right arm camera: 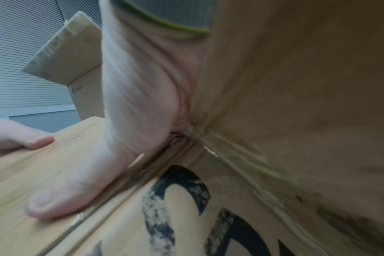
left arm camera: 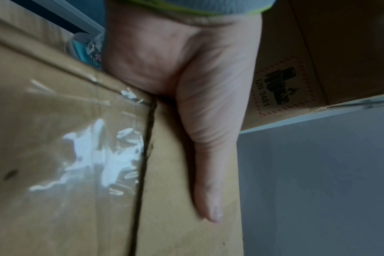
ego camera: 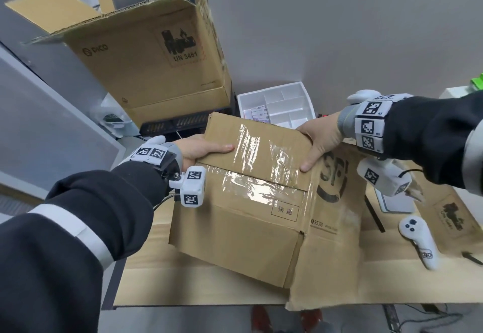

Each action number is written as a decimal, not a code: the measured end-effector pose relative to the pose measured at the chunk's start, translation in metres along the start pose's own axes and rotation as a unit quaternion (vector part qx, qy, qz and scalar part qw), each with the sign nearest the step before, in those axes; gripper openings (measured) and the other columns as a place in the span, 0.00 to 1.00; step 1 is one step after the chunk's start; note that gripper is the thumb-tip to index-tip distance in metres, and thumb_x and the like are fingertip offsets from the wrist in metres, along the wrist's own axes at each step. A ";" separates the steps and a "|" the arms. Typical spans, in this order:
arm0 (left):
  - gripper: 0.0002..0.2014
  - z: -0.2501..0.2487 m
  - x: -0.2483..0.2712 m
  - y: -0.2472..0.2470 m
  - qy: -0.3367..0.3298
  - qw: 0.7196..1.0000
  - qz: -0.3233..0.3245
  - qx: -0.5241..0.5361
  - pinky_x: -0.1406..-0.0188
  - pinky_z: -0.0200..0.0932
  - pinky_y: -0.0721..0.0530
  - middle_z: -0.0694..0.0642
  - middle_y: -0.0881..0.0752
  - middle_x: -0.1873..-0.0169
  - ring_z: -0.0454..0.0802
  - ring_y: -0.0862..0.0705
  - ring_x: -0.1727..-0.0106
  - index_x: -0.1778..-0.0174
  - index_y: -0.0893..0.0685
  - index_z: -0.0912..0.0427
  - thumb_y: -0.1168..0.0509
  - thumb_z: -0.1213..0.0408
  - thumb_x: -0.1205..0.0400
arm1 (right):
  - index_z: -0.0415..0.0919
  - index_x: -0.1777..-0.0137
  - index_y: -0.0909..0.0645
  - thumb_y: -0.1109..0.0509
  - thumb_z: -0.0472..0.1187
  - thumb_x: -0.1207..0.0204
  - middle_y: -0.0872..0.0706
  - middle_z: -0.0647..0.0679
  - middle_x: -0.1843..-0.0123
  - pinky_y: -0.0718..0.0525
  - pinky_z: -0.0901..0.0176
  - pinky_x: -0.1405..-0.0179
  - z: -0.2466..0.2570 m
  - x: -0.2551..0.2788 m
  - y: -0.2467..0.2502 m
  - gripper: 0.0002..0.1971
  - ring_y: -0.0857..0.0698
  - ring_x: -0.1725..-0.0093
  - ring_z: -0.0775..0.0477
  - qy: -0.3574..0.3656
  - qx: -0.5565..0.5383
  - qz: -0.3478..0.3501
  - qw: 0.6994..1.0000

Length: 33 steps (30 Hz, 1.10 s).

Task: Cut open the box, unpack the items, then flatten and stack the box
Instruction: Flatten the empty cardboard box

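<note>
A brown cardboard box with clear tape and black print lies collapsed and tilted over the wooden table. My left hand grips its far left edge, thumb flat on top, the other fingers hidden behind the board. My right hand grips the far right corner, thumb lying on the taped flap, the other fingers hidden behind. Both hands hold the far end lifted. A white controller, an unpacked item, lies on the table to the right.
A large open PICO carton stands behind at the left. A white divided tray sits behind the box. More flat cardboard lies at the right with a white device on it. Grey floor beyond.
</note>
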<state>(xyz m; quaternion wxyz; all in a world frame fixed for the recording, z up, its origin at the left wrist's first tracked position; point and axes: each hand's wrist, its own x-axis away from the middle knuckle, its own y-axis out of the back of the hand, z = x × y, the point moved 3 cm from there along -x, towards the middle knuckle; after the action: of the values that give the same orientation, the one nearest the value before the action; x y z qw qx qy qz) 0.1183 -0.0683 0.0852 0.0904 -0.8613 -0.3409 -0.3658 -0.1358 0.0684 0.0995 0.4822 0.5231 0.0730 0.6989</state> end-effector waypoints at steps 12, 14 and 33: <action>0.36 0.031 -0.006 0.008 0.029 0.990 0.068 -0.123 0.26 0.72 0.28 0.73 0.16 0.39 0.69 0.19 0.40 0.34 0.21 0.71 0.19 0.71 0.38 | 0.52 0.30 0.27 0.16 0.57 0.39 0.14 0.57 0.38 0.20 0.55 0.36 -0.020 -0.023 -0.022 0.37 0.16 0.37 0.49 0.004 0.098 0.063 0.993; 0.35 0.036 -0.011 0.011 0.032 0.985 0.084 -0.146 0.33 0.67 0.30 0.69 0.19 0.42 0.67 0.26 0.39 0.37 0.21 0.70 0.18 0.71 0.39 | 0.54 0.30 0.30 0.16 0.54 0.36 0.17 0.59 0.42 0.22 0.55 0.37 -0.023 -0.026 -0.028 0.37 0.18 0.40 0.50 -0.003 0.086 0.069 0.994; 0.26 0.050 -0.001 0.013 0.068 0.995 0.072 -0.002 0.25 0.74 0.28 0.67 0.11 0.43 0.70 0.17 0.35 0.33 0.18 0.62 0.30 0.76 0.30 | 0.50 0.20 0.36 0.09 0.51 0.50 0.18 0.49 0.33 0.14 0.42 0.38 0.002 -0.058 -0.064 0.57 0.15 0.38 0.43 0.024 0.006 0.014 1.000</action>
<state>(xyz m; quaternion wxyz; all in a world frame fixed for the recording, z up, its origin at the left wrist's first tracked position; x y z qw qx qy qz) 0.1548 -0.0585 0.0495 0.1373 -0.8570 -0.2703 -0.4167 -0.0963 0.0574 0.0230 0.4678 0.5098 0.0815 0.7174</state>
